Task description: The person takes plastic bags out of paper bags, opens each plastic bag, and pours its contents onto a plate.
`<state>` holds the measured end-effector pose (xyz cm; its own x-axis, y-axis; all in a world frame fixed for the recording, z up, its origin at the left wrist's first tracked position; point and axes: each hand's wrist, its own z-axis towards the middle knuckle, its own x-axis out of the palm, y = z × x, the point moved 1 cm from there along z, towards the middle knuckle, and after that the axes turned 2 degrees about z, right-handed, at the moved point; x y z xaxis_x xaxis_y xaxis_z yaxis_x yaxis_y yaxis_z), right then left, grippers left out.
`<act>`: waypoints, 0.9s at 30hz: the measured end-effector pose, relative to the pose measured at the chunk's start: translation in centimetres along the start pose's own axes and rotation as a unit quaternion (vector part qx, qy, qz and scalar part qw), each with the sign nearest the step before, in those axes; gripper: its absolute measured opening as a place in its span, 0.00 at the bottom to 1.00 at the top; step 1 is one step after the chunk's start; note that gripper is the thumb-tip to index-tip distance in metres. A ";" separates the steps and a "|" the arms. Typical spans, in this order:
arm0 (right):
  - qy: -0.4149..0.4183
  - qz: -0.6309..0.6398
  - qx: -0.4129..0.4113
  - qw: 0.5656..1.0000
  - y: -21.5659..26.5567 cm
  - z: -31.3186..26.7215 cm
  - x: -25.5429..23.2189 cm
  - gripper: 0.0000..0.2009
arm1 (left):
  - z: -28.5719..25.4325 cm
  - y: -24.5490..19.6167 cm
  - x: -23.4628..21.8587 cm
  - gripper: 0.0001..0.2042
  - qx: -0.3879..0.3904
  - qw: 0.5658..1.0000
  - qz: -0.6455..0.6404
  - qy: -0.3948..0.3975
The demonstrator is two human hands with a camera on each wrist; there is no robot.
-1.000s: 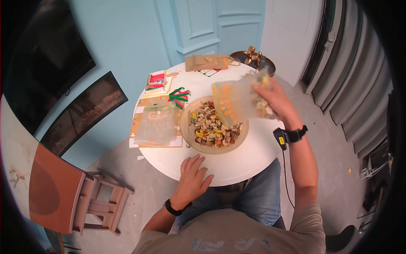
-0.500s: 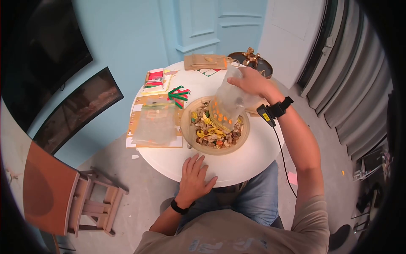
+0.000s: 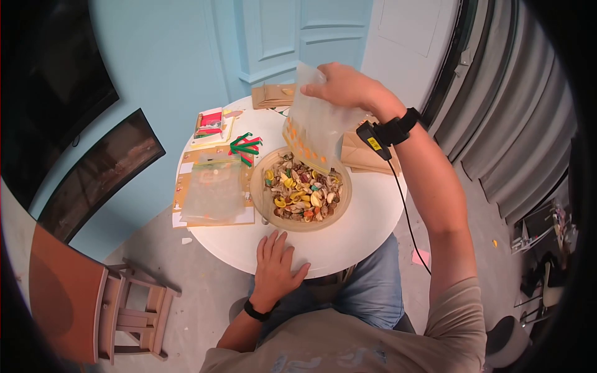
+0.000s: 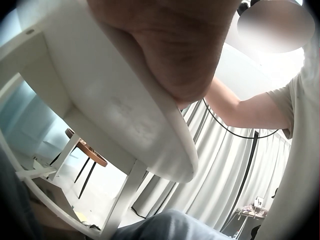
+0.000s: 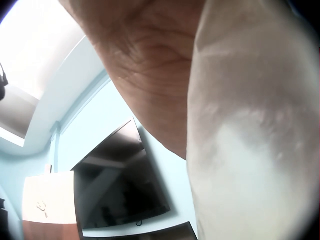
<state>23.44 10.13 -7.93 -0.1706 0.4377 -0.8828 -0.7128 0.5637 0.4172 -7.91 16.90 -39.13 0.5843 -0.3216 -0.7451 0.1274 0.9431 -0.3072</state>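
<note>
Seen from the head camera, a person's right hand [image 3: 345, 87] pinches the closed bottom end of a clear plastic bag [image 3: 317, 127] with its fingers curled round the film, holding it upended above the far side of a round white worktop [image 3: 367, 224]. The bag's long axis runs steeply down and toward the left edge, its orange-dotted mouth pointing into a shallow tan bowl [image 3: 260, 205] at the worktop's middle. The bowl is heaped with a mix of pale shells, brown pieces and yellow and orange bits [image 3: 303, 194]. The left hand [image 3: 273, 264] rests flat on the near edge, fingers straight and slightly spread. Just beside the bowl, toward the left edge, a second clear zip bag [image 3: 214, 186] lies flat on sheets of printed card. Red and green ribbons [image 3: 244, 146] lie beyond it, with a small red-and-white packet [image 3: 211, 123] at the far left edge and brown paper bags [image 3: 270, 96] at the far edge.

From the left wrist camera, the heel of the left hand [image 4: 175, 45] presses on the rim of the smooth white worktop [image 4: 125, 115], seen from below; the fingers are out of sight.

From the right wrist camera, the right hand's palm [image 5: 145, 65] fills the top, with the crinkled, cloudy film of the plastic bag [image 5: 250, 150] hanging directly beside it.
</note>
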 end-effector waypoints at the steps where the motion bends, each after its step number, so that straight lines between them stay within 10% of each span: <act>1: 0.000 0.000 0.000 1.000 0.3 -0.1 -0.6 0.29 | 0.0 0.0 0.0 0.24 0.000 1.000 0.001 0.000; 13: -0.003 0.054 0.017 0.998 -4.8 -3.5 2.3 0.26 | -0.1 0.0 0.3 0.24 0.010 1.000 -0.005 -0.007; 22: -0.067 0.362 0.044 0.929 -9.9 -10.2 2.9 0.23 | 0.7 -0.6 -1.3 0.27 -0.012 0.993 -0.105 -0.047; 27: -0.153 0.650 0.064 0.741 -11.6 -16.6 8.3 0.23 | 5.6 -1.6 -3.0 0.25 -0.076 0.957 -0.271 -0.073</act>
<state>18.96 -4.40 -23.68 -0.4805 0.7968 0.3664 -0.0078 -0.4216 0.9067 -5.37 16.87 -33.07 0.5736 -0.7336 -0.3645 0.3311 0.6146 -0.7160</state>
